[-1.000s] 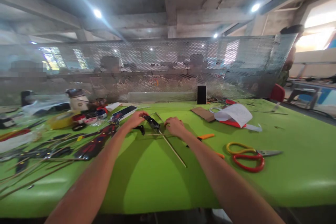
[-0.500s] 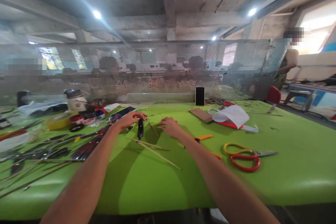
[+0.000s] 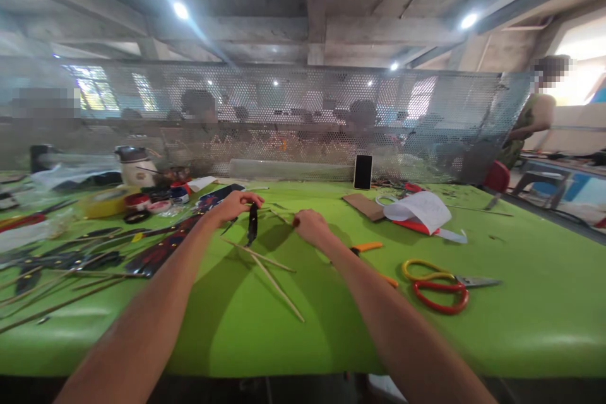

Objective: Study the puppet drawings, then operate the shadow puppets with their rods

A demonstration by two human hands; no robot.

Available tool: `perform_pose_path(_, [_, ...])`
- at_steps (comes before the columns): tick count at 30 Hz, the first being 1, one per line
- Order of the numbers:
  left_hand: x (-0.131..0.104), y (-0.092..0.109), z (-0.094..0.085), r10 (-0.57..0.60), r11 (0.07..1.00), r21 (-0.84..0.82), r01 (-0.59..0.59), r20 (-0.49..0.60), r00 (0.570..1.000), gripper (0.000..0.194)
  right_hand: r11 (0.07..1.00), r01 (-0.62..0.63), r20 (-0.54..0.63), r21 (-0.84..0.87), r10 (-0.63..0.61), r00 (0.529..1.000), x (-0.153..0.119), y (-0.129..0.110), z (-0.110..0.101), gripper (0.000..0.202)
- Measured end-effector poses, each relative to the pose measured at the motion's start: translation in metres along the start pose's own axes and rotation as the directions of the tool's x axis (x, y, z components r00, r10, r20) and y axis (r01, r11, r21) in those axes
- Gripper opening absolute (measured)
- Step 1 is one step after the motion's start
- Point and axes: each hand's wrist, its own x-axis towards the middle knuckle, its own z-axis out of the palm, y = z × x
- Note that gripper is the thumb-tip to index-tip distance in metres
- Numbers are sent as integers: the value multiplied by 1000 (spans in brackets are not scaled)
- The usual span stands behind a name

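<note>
My left hand (image 3: 237, 204) is closed, its fingertips pinching the top of a light frame of thin bamboo sticks (image 3: 272, 260). A dark, glossy strip (image 3: 252, 225) hangs from the frame just beneath those fingers. Two pale sticks of the frame cross below the strip and point toward me. To the right, my right hand (image 3: 310, 227) is curled shut at the end of another thin stick (image 3: 280, 217) that runs between the hands. Its fingertips are partly hidden by the back of the hand.
Orange-handled pliers (image 3: 368, 247) lie partly behind my right forearm. Scissors (image 3: 440, 285) with yellow and red handles rest farther right. Paper (image 3: 419, 209), cardboard (image 3: 363, 207) and a standing phone (image 3: 363, 172) are behind. Dark pieces with sticks (image 3: 71, 259), tape (image 3: 108, 202) and jars (image 3: 137, 201) crowd the left.
My right hand's fingers have gone from spread to curled shut. The pale crossed sticks have swung a little to the left and nearer. My left hand has hardly moved.
</note>
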Motion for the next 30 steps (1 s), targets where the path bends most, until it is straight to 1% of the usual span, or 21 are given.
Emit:
perform_pose_path(2, [0,0,0,-6,999,-42,4,-38,999,21,998,5,-7,56,-5,1000,-1,1,-2,19])
perform_pose_path(3, [-1,0,0,-6,998,-59,4,-30,1000,20,998,18,-40,62,-16,999,-1,2,-2,18])
perform_pose_path(4, [-2,1,0,-2,997,-71,1,-3,1000,19,998,23,-88,53,-18,996,-2,3,-3,20])
perform_pose_path(5, [-3,3,0,6,997,-76,-3,44,999,18,999,13,-138,35,-8,990,-3,5,-4,27])
perform_pose_path(7, [-6,6,0,28,998,-66,-17,174,984,20,998,-55,-195,15,57,979,-5,9,-6,47])
perform_pose_path(8, [-8,8,0,37,998,-57,-24,239,970,22,995,-102,-182,23,105,978,-6,11,-7,55])
perform_pose_path(9, [-9,10,1,41,998,-47,-28,294,955,23,988,-149,-145,36,152,978,-7,12,-8,57])
perform_pose_path(10, [-10,12,1,38,999,-40,-26,335,941,24,980,-195,-94,51,199,975,-8,13,-9,52])
perform_pose_path(12, [-11,15,2,19,1000,-21,-12,389,921,24,960,-270,-6,68,271,962,-10,14,-12,36])
perform_pose_path(13, [-11,16,2,7,1000,-8,-4,412,911,24,953,-294,16,69,293,956,-10,14,-14,30])
perform_pose_path(15, [-11,17,3,-12,999,32,-2,448,894,23,948,-312,7,65,312,950,-10,11,-18,25])
perform_pose_path(17, [-10,17,4,-22,995,92,-23,460,887,23,960,-266,-32,83,269,963,-10,8,-21,23])
perform_pose_path(18, [-10,17,4,-26,991,130,-38,456,890,24,970,-218,-48,109,224,973,-9,5,-21,21])
perform_pose_path(21, [-8,16,6,-34,966,246,-77,418,908,25,976,-23,-71,217,39,997,-7,-4,-16,16])
perform_pose_path(23, [-7,14,7,-31,959,271,-85,396,918,22,971,48,-57,234,-35,998,-7,-9,-9,15])
perform_pose_path(26, [-4,9,7,-25,971,226,-71,394,919,21,982,27,-10,187,-26,1000,-7,-11,-2,15])
perform_pose_path(28, [-1,4,6,-26,978,199,-55,385,923,24,989,-1,21,150,-2,1000,-9,-9,-2,15])
perform_pose_path(30, [3,0,4,-40,977,212,-35,336,941,26,994,-17,38,107,13,999,-11,-8,-5,17])
